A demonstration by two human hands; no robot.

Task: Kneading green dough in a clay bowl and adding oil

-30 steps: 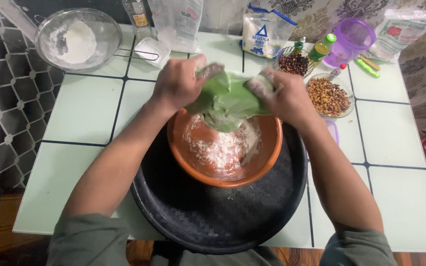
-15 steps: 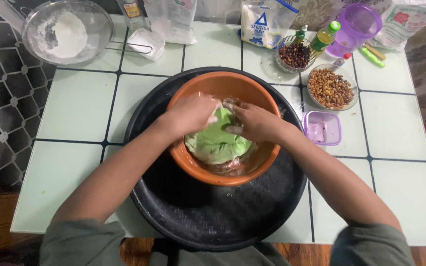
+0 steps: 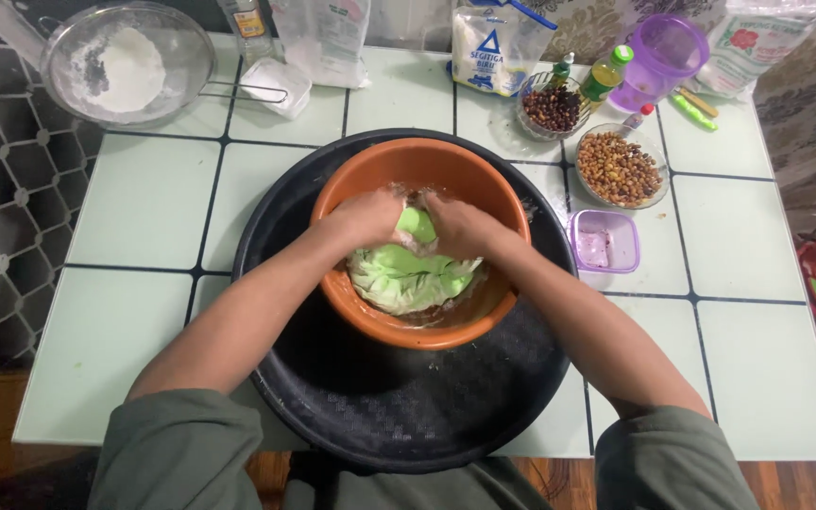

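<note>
Tiled pale-green tabletop (image 3: 144, 198) carries a black round tray (image 3: 408, 416) holding an orange bowl (image 3: 427, 161) of green dough (image 3: 408, 279). Left hand (image 3: 365, 217) and right hand (image 3: 460, 227) meet inside the bowl, fingers clamped on the dough. Beyond the bowl: a sieve (image 3: 129, 61) of white flour, a glass dish of brown nuts (image 3: 619, 167), and an empty purple tub (image 3: 603, 241) beside it.

sieve w/ flour (image 3: 127, 64), purple jug (image 3: 659, 59), 2 nut bowls (image 3: 620, 168), small purple tub (image 3: 604, 241).
</note>
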